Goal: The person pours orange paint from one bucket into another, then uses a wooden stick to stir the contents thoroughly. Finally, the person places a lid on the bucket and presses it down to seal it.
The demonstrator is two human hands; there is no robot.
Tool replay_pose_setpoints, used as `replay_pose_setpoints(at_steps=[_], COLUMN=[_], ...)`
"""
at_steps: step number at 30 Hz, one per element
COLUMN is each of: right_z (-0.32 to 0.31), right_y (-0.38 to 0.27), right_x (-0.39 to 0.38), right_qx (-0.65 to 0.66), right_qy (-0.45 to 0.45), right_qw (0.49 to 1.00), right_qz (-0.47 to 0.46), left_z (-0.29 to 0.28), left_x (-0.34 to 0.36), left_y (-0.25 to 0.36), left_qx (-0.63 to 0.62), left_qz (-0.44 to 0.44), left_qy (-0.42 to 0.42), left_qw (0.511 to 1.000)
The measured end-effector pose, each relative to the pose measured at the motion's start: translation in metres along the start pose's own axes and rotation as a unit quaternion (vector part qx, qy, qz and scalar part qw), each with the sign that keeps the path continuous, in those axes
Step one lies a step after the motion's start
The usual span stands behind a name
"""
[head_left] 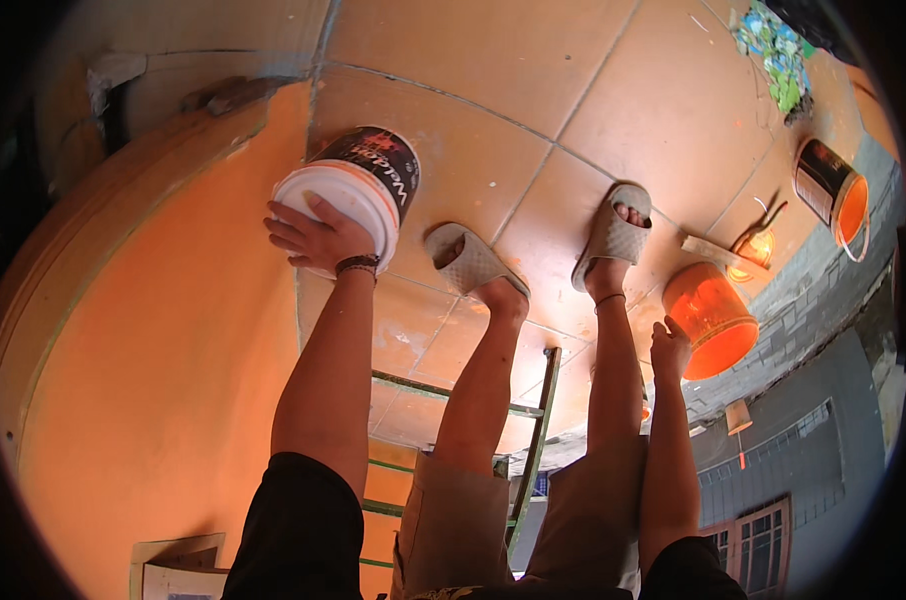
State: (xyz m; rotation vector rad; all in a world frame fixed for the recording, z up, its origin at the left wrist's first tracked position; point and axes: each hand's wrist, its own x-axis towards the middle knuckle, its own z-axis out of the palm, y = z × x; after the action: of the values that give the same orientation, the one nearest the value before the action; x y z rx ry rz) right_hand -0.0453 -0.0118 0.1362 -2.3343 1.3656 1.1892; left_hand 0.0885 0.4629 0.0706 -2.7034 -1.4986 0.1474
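My left hand [325, 238] lies with fingers spread on the white lid [371, 200] of a paint bucket. The paint bucket [378, 160] has a dark printed label and stands on the tiles beside the orange wall. My right hand [670, 350] hangs with its fingers curled, and I see nothing in them. It overlaps the near side of an orange-stained bucket [708, 310] in view; whether they touch I cannot tell.
Behind the orange-stained bucket are a wooden stick [723, 250] and a small orange-stained container [755, 245]. A dark-labelled bucket [821, 175] with a wire handle is farther right. A green metal ladder [538, 430] lies behind my legs. Coloured scraps [778, 60] lie at far right.
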Motion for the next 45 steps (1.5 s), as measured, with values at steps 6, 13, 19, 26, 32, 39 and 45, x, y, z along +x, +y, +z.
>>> replay_pose_setpoints(at_steps=[6,13,19,26,32,39,45], right_z=[0.027,0.1,0.088,0.097,0.153,0.105,0.091], right_y=[-0.221,-0.388,-0.424,-0.447,-0.441,-0.451,-0.457], right_x=[-0.105,-0.187,-0.243,-0.238,-0.183,-0.237,-0.272], right_qx=[0.302,0.259,0.236,0.167,-0.047,0.23,0.485], right_qy=[-0.161,0.1,0.19,0.249,0.208,-0.119,-0.43], right_qw=[0.855,0.629,0.535,0.504,0.621,0.685,0.454], right_qz=[-0.39,-0.726,-0.789,-0.81,-0.754,-0.681,-0.611], left_z=[0.0,-0.008,-0.008,-0.011,-0.015,-0.016,-0.019], left_x=[-0.003,-0.042,-0.044,-0.048,-0.044,-0.046,-0.044], left_y=[-0.015,-0.008,-0.015,-0.019,-0.012,-0.019,-0.019], left_qx=[-0.051,-0.124,-0.138,-0.141,-0.154,-0.129,-0.142], left_qz=[0.026,0.01,0.005,-0.007,0.006,-0.005,0.013], left_qy=[-0.001,-0.021,-0.003,-0.024,-0.034,-0.055,-0.053], left_qw=[0.998,0.992,0.99,0.99,0.988,0.99,0.988])
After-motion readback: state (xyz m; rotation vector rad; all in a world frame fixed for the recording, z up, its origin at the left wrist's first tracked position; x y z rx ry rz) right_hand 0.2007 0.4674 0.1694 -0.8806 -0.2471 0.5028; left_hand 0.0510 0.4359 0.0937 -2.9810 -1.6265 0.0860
